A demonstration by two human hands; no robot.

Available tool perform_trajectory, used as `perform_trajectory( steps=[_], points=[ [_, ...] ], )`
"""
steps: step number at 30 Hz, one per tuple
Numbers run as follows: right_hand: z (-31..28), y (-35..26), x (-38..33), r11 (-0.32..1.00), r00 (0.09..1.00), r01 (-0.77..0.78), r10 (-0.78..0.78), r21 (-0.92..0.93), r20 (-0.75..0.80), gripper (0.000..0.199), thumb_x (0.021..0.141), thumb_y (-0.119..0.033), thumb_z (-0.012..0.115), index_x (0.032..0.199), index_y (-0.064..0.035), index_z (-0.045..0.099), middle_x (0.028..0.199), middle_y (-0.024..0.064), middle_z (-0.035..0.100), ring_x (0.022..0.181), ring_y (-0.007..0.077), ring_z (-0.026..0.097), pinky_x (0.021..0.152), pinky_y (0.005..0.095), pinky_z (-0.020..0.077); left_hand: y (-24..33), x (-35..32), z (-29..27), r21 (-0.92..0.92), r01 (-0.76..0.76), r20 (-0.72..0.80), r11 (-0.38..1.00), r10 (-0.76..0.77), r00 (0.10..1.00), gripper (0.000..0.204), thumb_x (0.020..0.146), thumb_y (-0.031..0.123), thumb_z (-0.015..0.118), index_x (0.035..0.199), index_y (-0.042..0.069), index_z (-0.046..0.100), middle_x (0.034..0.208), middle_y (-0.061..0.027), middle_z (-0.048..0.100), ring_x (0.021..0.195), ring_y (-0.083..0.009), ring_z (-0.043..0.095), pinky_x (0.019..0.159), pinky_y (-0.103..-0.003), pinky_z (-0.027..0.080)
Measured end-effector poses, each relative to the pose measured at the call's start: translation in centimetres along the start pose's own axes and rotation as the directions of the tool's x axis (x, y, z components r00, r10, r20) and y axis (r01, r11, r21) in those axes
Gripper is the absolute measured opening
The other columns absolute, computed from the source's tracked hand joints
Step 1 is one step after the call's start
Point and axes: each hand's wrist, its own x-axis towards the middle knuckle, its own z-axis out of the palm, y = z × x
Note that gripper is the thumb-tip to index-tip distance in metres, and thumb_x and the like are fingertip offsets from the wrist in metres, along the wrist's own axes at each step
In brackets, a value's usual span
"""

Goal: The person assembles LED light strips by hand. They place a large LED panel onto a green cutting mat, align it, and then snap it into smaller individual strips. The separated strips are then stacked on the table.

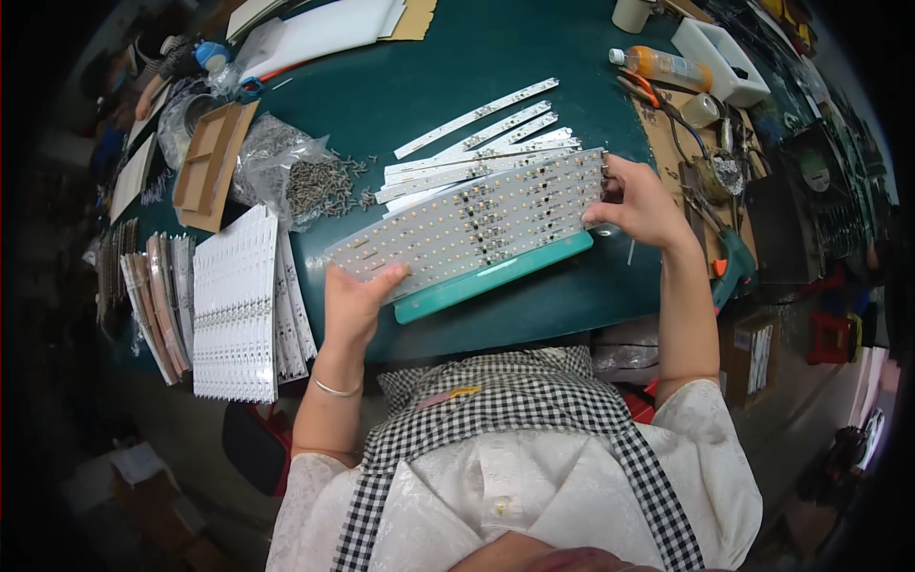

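Observation:
A white rectangular LED panel [467, 224], made of several strips side by side, lies on a teal tray [496, 274] on the dark green table [429, 86]. My left hand [355, 303] grips the panel's near left end, thumb on top. My right hand [637, 202] holds the panel's far right end with curled fingers. Loose white LED strips [477, 143] lie fanned out just behind the panel.
A stack of white strip boards [238, 305] sits at the left edge. A clear bag of small screws [305, 176] and a cardboard tray [210, 162] lie behind it. An orange bottle [662, 67], a white box [724, 62] and tools crowd the right side.

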Motion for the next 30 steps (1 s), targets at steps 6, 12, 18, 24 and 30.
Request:
perform_trajectory(
  steps=[6, 12, 18, 24, 30],
  points=[
    [0.0, 0.4, 0.2, 0.994, 1.000, 0.006, -0.007, -0.109, -0.016, 0.040, 0.071, 0.009, 0.070, 0.108, 0.0052, 0.056, 0.091, 0.0082, 0.068, 0.082, 0.0117, 0.063, 0.074, 0.0282, 0.0519, 0.7, -1.9, 1.0, -0.044, 0.003, -0.037, 0.999, -0.004, 0.999, 0.040, 0.075, 0.005, 0.077, 0.110, -0.004, 0.059, 0.101, -0.0102, 0.066, 0.091, -0.0166, 0.063, 0.083, -0.031, 0.051],
    [-0.2, 0.5, 0.3, 0.996, 0.999, -0.037, 0.039, -0.075, 0.015, 0.041, 0.071, 0.010, 0.070, 0.109, 0.0050, 0.056, 0.093, 0.0084, 0.068, 0.083, 0.0122, 0.064, 0.075, 0.0286, 0.0521, -0.5, -0.5, 0.1, -0.017, 0.022, -0.002, 1.000, -0.022, 1.000, 0.038, 0.076, 0.005, 0.077, 0.108, -0.004, 0.061, 0.100, -0.0097, 0.067, 0.089, -0.0158, 0.063, 0.080, -0.030, 0.051],
    [-0.3, 0.9, -0.7, 0.997, 0.997, -0.072, 0.072, -0.040, -0.016, 0.038, 0.068, 0.005, 0.077, 0.103, 0.0046, 0.061, 0.090, 0.0054, 0.069, 0.080, 0.0111, 0.062, 0.072, 0.0267, 0.0511, -0.6, -1.1, 0.4, 0.118, -0.109, 0.015, 0.987, 0.108, 0.994, 0.021, 0.075, 0.001, 0.075, 0.093, -0.003, 0.065, 0.087, -0.0071, 0.069, 0.077, -0.0124, 0.063, 0.071, -0.025, 0.051],
    [0.9, 1.6, -1.7, 0.979, 0.991, -0.018, -0.010, -0.202, -0.137, 0.025, 0.068, 0.006, 0.075, 0.090, 0.0052, 0.065, 0.082, 0.0110, 0.071, 0.074, 0.0143, 0.067, 0.070, 0.0273, 0.0528, -0.2, -1.3, -0.8, 0.240, -0.068, 0.139, 0.968, 0.035, 0.990, 0.010, 0.075, -0.001, 0.074, 0.082, 0.001, 0.066, 0.078, -0.0032, 0.069, 0.070, -0.0067, 0.060, 0.065, -0.021, 0.047],
    [1.7, 2.7, -2.3, 0.942, 0.947, 0.152, -0.225, -0.300, -0.228, 0.017, 0.069, 0.004, 0.073, 0.084, 0.0013, 0.068, 0.081, 0.0100, 0.070, 0.073, 0.0171, 0.066, 0.069, 0.0279, 0.0520, -0.5, -1.8, -0.7, 0.432, -0.356, 0.224, 0.829, 0.284, 0.932, 0.014, 0.073, -0.004, 0.072, 0.085, -0.001, 0.066, 0.080, -0.0108, 0.070, 0.072, -0.0151, 0.067, 0.068, -0.025, 0.052]
  ],
)
